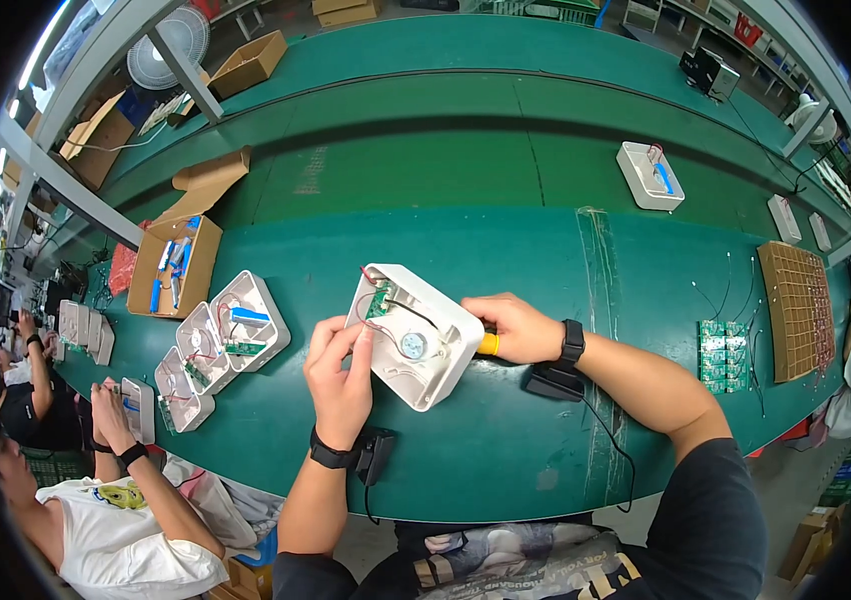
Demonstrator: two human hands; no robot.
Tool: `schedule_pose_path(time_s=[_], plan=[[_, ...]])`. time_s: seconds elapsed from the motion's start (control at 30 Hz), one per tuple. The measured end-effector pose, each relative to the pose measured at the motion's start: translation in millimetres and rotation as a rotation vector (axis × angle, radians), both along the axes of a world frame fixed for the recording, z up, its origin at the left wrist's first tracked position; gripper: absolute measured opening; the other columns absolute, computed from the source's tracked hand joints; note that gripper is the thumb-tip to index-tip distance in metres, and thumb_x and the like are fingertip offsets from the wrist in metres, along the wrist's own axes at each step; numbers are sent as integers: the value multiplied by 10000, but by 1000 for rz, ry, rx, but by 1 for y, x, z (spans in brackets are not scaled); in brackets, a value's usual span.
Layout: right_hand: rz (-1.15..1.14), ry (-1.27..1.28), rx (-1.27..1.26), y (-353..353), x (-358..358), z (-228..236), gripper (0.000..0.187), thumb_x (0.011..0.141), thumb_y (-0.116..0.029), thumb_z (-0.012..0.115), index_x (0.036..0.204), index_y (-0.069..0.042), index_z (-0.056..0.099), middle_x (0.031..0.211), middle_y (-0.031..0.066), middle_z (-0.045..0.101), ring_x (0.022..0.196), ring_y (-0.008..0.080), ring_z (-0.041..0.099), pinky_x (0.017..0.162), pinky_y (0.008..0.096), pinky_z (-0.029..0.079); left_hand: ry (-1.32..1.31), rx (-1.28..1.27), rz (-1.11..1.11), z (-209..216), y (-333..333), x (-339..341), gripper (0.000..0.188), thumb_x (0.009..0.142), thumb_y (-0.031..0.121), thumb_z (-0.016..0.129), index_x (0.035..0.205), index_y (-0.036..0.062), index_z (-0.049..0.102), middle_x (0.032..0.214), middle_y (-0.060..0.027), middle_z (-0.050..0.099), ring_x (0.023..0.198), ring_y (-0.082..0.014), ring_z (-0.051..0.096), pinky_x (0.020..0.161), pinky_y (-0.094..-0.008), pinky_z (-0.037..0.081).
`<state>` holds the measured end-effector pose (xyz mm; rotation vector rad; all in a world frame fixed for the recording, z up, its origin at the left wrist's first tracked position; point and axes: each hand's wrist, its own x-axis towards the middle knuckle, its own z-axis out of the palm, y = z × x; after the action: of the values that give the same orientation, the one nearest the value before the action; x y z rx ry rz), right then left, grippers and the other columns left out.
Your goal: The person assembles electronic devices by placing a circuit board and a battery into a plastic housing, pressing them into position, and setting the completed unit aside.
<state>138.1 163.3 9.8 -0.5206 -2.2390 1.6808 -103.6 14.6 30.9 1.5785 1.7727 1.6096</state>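
Note:
A white plastic housing (424, 385) is tilted in front of me, its open side showing. Inside are a small green circuit board (380, 300), a round silvery disc (413, 346), and thin red and black wires. My left hand (340, 365) is closed at the housing's left wall, thumb and fingertips beside the red wire; whether they also pinch the wire I cannot tell. My right hand (524, 328) is closed at the right wall, around a yellow-handled tool (489, 344) whose tip is hidden behind the housing.
Several white housings (216, 340) with boards and blue cells sit at left, near a cardboard box (201, 265) of blue cells. Green circuit boards (724, 355) and a gridded brown tray (796, 310) lie right. Another housing (652, 177) stands far off. A co-worker (116, 500) sits at left.

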Motion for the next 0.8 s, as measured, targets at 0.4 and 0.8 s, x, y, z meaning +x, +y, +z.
schedule_pose_path(time_s=[0.4, 0.8], plan=[[-311, 96, 959, -34, -8, 43, 336, 937, -287, 794, 1179, -66, 719, 1486, 159, 552, 1458, 414, 458, 1148, 513, 425, 442, -58, 36, 8, -6, 15, 111, 912, 41, 774, 1019, 14, 766, 925, -121, 623, 778, -279, 659, 666, -374, 531], [-262, -2, 799, -38, -6, 20, 425, 920, -329, 816, 1261, -86, 747, 1498, 168, 569, 1492, 420, 427, 1184, 553, 377, 549, -81, -9, 4, -5, 17, 99, 890, 86, 799, 984, 66, 776, 916, -85, 618, 767, -271, 656, 644, -404, 541]])
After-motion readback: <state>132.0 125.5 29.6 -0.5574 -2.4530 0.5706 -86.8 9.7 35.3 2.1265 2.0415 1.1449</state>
